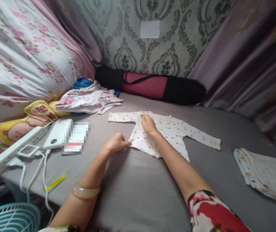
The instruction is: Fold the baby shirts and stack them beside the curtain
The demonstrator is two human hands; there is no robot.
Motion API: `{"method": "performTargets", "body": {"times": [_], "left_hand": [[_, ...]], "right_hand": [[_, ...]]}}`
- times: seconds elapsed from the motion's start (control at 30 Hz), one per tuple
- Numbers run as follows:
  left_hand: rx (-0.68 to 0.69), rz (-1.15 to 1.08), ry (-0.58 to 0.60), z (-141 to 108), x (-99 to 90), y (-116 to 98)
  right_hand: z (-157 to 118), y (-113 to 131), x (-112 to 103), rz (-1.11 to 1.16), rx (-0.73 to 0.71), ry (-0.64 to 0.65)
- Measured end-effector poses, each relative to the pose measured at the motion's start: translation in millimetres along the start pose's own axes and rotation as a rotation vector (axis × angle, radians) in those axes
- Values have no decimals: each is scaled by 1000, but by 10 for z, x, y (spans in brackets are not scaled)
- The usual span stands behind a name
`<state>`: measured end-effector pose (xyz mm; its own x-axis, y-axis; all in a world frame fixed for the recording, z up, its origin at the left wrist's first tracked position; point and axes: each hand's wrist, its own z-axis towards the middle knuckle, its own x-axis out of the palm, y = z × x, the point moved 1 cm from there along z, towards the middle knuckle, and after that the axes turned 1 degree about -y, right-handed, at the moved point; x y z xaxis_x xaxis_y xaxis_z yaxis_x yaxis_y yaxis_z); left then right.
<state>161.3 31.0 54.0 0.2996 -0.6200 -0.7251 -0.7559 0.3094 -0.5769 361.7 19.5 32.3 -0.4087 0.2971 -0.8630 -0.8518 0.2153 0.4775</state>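
A small white long-sleeved shirt (169, 129) with a tiny print lies spread on the grey sheet (133, 190), its sleeves stretched out to both sides. My left hand (116, 142) pinches the shirt's lower left corner between thumb and fingers. Higher up, near where the left sleeve joins the body, my right hand (148, 123) is closed on the fabric, its fingertips together. My right forearm crosses over the lower part of the shirt and hides some of it.
Folded clothes (266, 174) lie at the right, crumpled clothes (92, 98) at the back left. A black and pink bag (145, 84) lies along the wall. At left are a yellow pillow (17, 129), a power strip (12, 151) with cables, a white device (58, 133) and a teal fan (12, 217).
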Motion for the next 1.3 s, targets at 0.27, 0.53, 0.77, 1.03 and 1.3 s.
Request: {"method": "performTargets", "body": {"times": [0.27,0.53,0.77,1.03,1.3], "left_hand": [[3,43,-193,24,-32,6],[17,77,-212,73,39,25],[78,48,-350,100,72,13],[89,28,-432,82,109,-86],[650,121,-443,64,462,-186]], "right_hand": [[-503,255,165,-193,8,189],[-498,256,199,-161,4,157],[-804,403,132,-135,-47,135],[-925,438,200,-97,-59,183],[-1064,23,-266,-185,24,73]]}}
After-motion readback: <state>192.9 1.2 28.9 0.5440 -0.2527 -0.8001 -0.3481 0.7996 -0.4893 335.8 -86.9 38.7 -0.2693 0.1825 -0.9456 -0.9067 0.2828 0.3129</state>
